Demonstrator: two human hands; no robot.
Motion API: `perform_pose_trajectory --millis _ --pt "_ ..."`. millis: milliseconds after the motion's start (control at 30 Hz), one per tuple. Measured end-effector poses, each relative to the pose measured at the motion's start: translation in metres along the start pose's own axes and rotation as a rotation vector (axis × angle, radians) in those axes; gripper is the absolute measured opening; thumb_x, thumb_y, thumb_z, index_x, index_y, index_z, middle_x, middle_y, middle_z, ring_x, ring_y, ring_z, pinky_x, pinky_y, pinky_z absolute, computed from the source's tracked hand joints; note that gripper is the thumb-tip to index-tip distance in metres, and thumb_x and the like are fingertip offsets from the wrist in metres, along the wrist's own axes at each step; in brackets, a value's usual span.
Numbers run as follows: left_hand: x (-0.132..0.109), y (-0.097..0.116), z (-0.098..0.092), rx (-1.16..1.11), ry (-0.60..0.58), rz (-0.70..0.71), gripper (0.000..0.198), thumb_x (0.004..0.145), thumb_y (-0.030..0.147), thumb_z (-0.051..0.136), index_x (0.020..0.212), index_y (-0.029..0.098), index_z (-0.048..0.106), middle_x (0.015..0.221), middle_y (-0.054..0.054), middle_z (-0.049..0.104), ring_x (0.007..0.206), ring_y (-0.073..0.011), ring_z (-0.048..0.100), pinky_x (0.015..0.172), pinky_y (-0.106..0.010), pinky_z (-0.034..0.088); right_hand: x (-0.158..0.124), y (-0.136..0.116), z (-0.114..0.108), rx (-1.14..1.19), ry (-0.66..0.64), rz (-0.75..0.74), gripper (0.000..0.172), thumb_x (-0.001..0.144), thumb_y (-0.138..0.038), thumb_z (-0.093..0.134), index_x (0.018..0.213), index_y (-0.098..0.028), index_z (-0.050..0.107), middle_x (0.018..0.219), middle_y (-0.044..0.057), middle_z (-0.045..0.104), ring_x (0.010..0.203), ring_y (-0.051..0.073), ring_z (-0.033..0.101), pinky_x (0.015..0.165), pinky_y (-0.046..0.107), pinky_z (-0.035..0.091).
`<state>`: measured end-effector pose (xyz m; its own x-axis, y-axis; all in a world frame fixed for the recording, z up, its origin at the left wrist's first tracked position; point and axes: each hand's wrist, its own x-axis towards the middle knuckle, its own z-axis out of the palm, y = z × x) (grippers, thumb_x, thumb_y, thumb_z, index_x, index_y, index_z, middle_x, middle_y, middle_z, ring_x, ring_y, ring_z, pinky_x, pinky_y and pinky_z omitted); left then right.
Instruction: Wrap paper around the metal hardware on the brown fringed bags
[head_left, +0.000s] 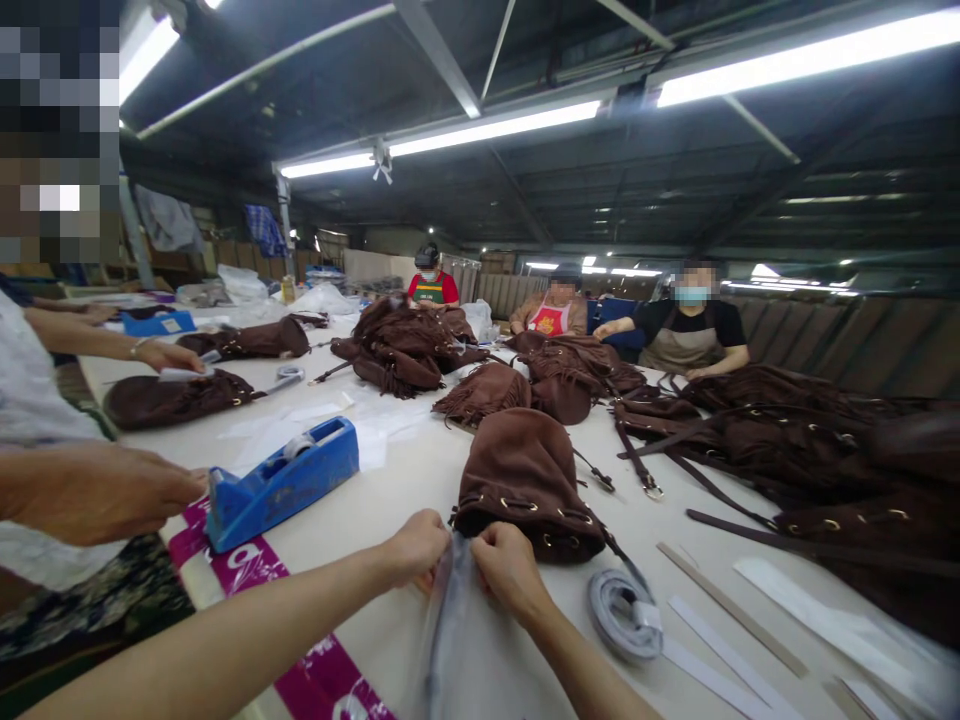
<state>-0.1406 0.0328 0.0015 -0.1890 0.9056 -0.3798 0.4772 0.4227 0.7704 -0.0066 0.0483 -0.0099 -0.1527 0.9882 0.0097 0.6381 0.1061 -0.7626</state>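
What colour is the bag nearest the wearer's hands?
Dark brown; the bag shows best in the head view.

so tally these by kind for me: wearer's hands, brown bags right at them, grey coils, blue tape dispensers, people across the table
Wearer's hands: 2
Brown bag at those hands: 1
Grey coils: 2
Blue tape dispensers: 2
People opposite: 3
Total: 10

Brown drawstring bag (pixel 521 455) on its side, mouth nearest, grey-wrapped strap (pixel 441 625) before it.
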Motion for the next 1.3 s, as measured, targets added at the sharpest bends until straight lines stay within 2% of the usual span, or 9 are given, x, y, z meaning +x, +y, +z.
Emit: perform_pose_trajectory --millis 233,367,533,700,867,967,1067,1167,1300 --pt "0.008 0.010 -0.010 0.099 0.068 0.055 0.022 0.090 0.031 0.043 0.089 0.014 0.056 0.057 0.001 0.056 0.049 -0.0165 0.058 0.046 -0.025 0.045 0.020 -0.009 0.009 -0.094 0.120 -0.035 0.019 0.079 -0.019 0.051 0.069 -0.018 0.066 0.074 0.010 0.072 0.075 0.022 0.065 0.064 0.026 0.040" --pt "-0.015 0.004 -0.014 0.155 0.025 0.070 0.028 0.087 0.040 0.041 0.097 0.016 0.050 0.060 0.000 0.057 0.047 -0.0194 0.059 0.042 -0.028 0.046 0.025 -0.004 0.012 -0.048 0.116 -0.038 0.021 0.082 -0.020 0.048 0.072 -0.018 0.066 0.062 0.005 0.070 0.066 0.018 0.066 0.061 0.022 0.041" --pt "-0.036 0.005 -0.013 0.316 0.090 0.279 0.024 0.066 0.033 0.065 0.081 0.020 0.050 0.077 -0.007 0.065 0.083 -0.0316 0.066 0.079 -0.041 0.050 0.030 -0.002 0.013 -0.008 0.136 -0.051 0.019 0.082 -0.018 0.049 0.070 -0.018 0.064 0.059 0.005 0.067 0.062 0.018 0.064 0.062 0.023 0.043" --pt "-0.018 0.013 -0.011 0.354 0.148 0.299 0.015 0.065 0.019 0.061 0.067 0.021 0.047 0.092 -0.015 0.066 0.108 -0.0399 0.057 0.098 -0.049 0.038 0.041 0.001 0.016 0.123 0.089 -0.043 0.020 0.088 -0.024 0.043 0.077 -0.018 0.059 0.072 0.005 0.068 0.058 0.014 0.064 0.055 0.022 0.047" --pt "0.010 0.016 -0.023 0.215 0.040 0.124 0.009 0.066 0.014 0.053 0.063 0.019 0.047 0.060 -0.007 0.060 0.066 -0.0324 0.066 0.065 -0.045 0.053 0.032 0.015 0.009 0.239 -0.037 0.022 0.026 0.092 -0.024 0.031 0.081 -0.017 0.054 0.069 0.003 0.063 0.045 0.012 0.060 0.037 0.020 0.041" --pt "0.016 0.018 -0.029 0.076 -0.050 0.030 0.008 0.071 0.012 0.048 0.074 0.019 0.047 0.051 -0.002 0.056 0.051 -0.0252 0.063 0.052 -0.036 0.052 0.013 0.022 -0.013 0.225 -0.054 -0.014 0.023 0.090 -0.022 0.037 0.076 -0.017 0.055 0.065 0.002 0.062 0.049 0.014 0.060 0.043 0.023 0.045" --pt "0.015 0.017 -0.029 -0.060 -0.134 -0.033 0.013 0.076 0.009 0.041 0.083 0.019 0.043 0.053 -0.003 0.061 0.050 -0.0212 0.063 0.050 -0.030 0.051 0.001 0.020 -0.043 -0.046 0.116 -0.342 0.020 0.089 -0.019 0.043 0.087 -0.018 0.063 0.088 0.008 0.067 0.083 0.022 0.064 0.074 0.033 0.050" --pt "0.011 0.014 -0.029 -0.155 -0.153 -0.071 0.013 0.079 0.008 0.037 0.085 0.020 0.040 0.050 -0.001 0.057 0.044 -0.0170 0.058 0.046 -0.026 0.049 0.010 0.010 -0.065 -0.501 0.308 -0.641 0.033 0.088 -0.016 0.048 0.119 -0.022 0.059 0.127 0.013 0.058 0.119 0.030 0.049 0.099 0.044 0.036" --pt "0.009 0.011 -0.030 -0.226 -0.158 -0.074 0.005 0.086 0.020 0.044 0.081 0.020 0.041 0.050 0.002 0.056 0.039 -0.0127 0.052 0.042 -0.022 0.045 0.042 0.007 -0.070 -0.789 0.244 -0.533 0.046 0.087 -0.014 0.052 0.132 -0.023 0.050 0.130 0.017 0.056 0.118 0.031 0.050 0.093 0.044 0.039"
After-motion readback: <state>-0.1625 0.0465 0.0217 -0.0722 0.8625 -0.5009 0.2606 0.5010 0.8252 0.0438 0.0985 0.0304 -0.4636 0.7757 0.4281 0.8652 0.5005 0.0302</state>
